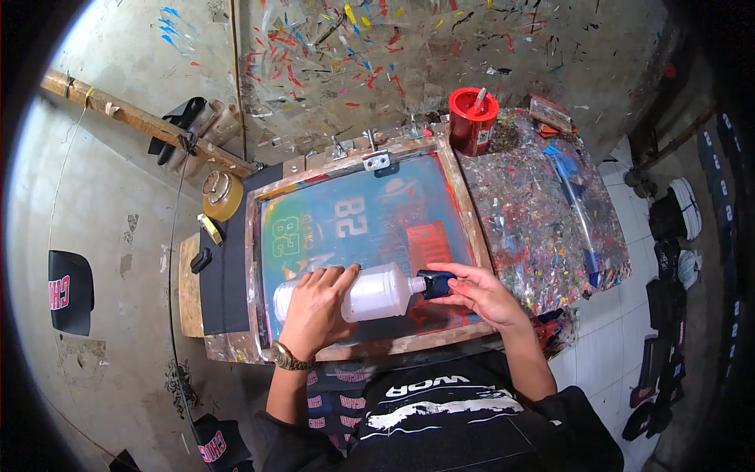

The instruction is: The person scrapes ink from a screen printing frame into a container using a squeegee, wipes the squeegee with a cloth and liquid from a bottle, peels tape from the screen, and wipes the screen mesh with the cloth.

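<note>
A white plastic bottle (377,293) lies sideways above the framed printing screen (370,189), its neck pointing right. My left hand (316,303) is wrapped round the bottle's body. With its fingers, my right hand (484,295) holds a dark blue cap (437,284) at the bottle's neck. Whether the cap is threaded on or only touching the neck, I cannot tell. Numbers and lettering show on the screen mesh below the bottle.
A red paint tub (473,122) stands behind the screen's right corner. On the paint-spattered table (519,212) lies a long clear-and-blue squeegee (578,204). A yellowish tape roll (222,195) and a small black object (201,259) sit left. Metal hinge clamps (377,161) hold the frame's back edge.
</note>
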Demonstrator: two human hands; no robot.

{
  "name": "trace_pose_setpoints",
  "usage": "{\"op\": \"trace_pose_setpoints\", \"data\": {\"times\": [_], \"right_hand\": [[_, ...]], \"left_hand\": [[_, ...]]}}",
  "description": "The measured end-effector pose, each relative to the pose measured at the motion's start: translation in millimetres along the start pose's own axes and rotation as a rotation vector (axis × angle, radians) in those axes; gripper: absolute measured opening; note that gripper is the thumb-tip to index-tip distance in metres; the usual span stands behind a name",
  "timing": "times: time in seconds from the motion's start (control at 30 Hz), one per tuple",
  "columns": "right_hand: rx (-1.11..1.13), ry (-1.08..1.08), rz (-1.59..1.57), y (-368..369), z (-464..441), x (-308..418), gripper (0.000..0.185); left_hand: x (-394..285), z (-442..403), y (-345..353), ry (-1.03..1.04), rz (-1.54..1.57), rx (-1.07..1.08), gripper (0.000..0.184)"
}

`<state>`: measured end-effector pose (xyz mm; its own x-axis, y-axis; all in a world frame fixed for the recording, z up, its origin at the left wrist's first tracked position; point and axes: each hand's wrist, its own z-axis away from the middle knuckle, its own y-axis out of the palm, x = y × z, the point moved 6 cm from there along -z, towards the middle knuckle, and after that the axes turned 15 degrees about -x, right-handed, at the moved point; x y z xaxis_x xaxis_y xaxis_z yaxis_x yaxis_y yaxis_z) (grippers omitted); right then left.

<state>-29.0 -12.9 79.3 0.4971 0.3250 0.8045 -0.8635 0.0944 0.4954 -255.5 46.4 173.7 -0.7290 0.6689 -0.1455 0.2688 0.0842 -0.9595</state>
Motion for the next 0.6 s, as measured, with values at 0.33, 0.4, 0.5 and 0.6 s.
{"op": "trace_pose_setpoints", "data": {"times": [0.33,0.4,0.5,0.6], "right_hand": [[0.040,-0.007,-0.027,-5.7,-1.8,-3.3,0.042],[0.040,-0.005,-0.040,-6.8,-1.4,-3.8,0.042],[0.041,-0.004,-0.056,-7.5,-1.8,-5.3,0.042],[0.044,-0.010,-0.056,-6.1,-1.3,-3.1,0.042]], "left_hand": [[-3.7,-6.4,-3.6,0.014,-0.016,-0.020,0.078],[-4.3,-7.0,-4.7,0.013,-0.012,-0.021,0.077],[-4.7,-7.7,-6.1,0.010,-0.009,-0.017,0.077],[-4.8,-7.4,-5.5,0.007,-0.013,-0.011,0.077]]}}
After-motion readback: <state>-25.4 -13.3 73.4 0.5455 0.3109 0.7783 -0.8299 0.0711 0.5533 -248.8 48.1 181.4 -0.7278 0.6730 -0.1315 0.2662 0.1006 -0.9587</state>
